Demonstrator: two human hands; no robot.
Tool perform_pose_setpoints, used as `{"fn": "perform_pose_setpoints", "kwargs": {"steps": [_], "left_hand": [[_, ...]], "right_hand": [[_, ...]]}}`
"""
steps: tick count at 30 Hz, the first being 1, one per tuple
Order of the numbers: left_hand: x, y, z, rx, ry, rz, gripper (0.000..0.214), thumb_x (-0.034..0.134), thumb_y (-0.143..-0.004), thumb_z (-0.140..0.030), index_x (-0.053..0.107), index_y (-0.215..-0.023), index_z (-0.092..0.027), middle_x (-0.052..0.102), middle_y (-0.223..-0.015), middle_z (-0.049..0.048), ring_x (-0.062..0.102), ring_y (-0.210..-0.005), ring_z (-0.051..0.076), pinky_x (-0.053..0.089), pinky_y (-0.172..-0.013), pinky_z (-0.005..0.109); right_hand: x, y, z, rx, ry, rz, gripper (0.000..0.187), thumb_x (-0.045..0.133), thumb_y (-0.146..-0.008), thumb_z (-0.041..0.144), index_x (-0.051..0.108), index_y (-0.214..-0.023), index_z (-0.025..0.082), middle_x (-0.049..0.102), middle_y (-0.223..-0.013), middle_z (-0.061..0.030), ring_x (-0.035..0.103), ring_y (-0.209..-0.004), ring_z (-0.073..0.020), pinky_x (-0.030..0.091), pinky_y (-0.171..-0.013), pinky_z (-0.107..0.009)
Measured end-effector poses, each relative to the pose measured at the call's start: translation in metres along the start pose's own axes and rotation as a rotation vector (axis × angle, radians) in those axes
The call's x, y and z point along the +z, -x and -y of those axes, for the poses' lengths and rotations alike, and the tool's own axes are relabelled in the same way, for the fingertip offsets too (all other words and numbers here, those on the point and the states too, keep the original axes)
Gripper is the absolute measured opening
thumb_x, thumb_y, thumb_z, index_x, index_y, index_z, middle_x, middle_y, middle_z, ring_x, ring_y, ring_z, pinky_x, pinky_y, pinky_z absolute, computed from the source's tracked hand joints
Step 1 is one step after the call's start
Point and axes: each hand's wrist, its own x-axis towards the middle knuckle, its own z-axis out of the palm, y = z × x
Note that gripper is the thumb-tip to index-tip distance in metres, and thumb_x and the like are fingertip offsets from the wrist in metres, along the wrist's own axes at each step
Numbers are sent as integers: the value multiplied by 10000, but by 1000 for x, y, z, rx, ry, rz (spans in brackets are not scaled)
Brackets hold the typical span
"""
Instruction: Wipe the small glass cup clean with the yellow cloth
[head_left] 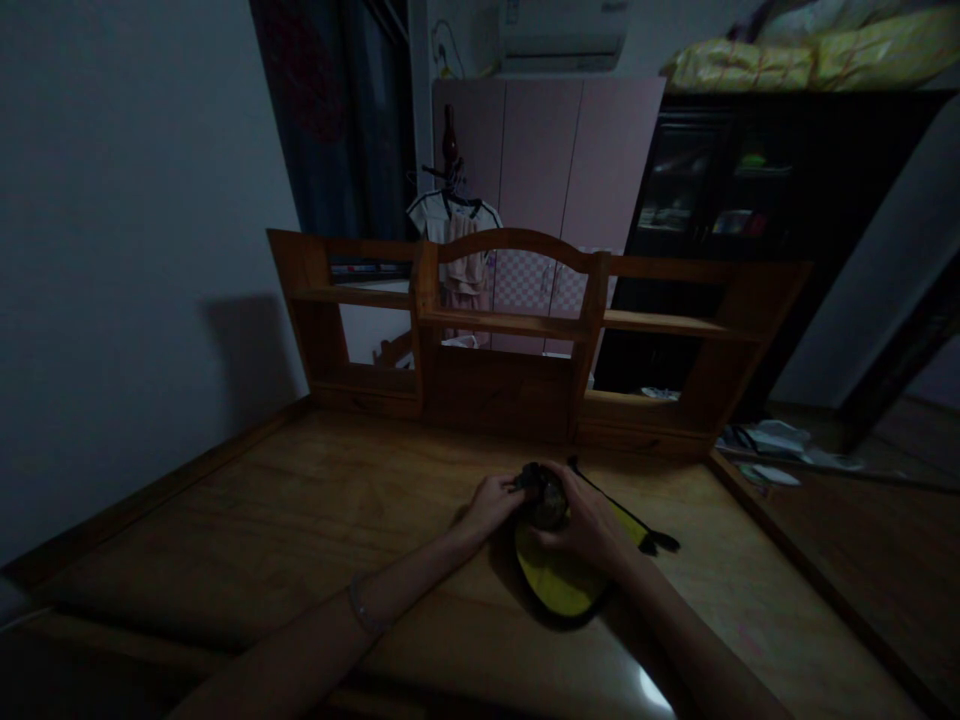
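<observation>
Near the middle of the wooden desk, a small dark round object (549, 502) is held between my two hands. My right hand (589, 520) curls around its right side, thumb below and fingers over the top. From the left, my left hand (495, 502) closes on a dark piece at the object's left edge; the dim light hides what this piece is. Under the hands lies a flat yellow item (562, 582) with black edging, perhaps a pouch, partly covered by my right hand and forearm. A black strap (661, 541) sticks out at its right.
A low wooden shelf unit (506, 322) stands along the desk's far edge. The desk (337, 510) has a raised rim (810, 575) on the right and meets a wall (150, 250) on the left. Beyond are a pink wardrobe (540, 160) and a dark cabinet (780, 180).
</observation>
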Motion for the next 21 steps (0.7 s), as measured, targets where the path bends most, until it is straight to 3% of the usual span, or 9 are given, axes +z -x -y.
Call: {"fn": "perform_pose_setpoints", "kwargs": {"steps": [12, 21], "left_hand": [[-1, 4, 2, 140, -167, -28, 364, 665, -770, -420, 729, -936, -102, 735, -925, 98, 667, -853, 254, 494, -731, 291], [0, 1, 4, 150, -242, -54, 354, 618, -793, -412, 727, -883, -87, 737, -885, 115, 670, -820, 262, 482, -694, 289]], "right_hand": [[3, 0, -3, -12, -8, 26, 846, 759, -663, 346, 344, -1392, 238, 548, -1312, -119, 543, -1190, -289, 464, -973, -421], [4, 1, -6, 1, -9, 49, 891, 770, -650, 325, 321, -1415, 251, 525, -1346, -106, 526, -1214, -276, 452, -994, -408]]}}
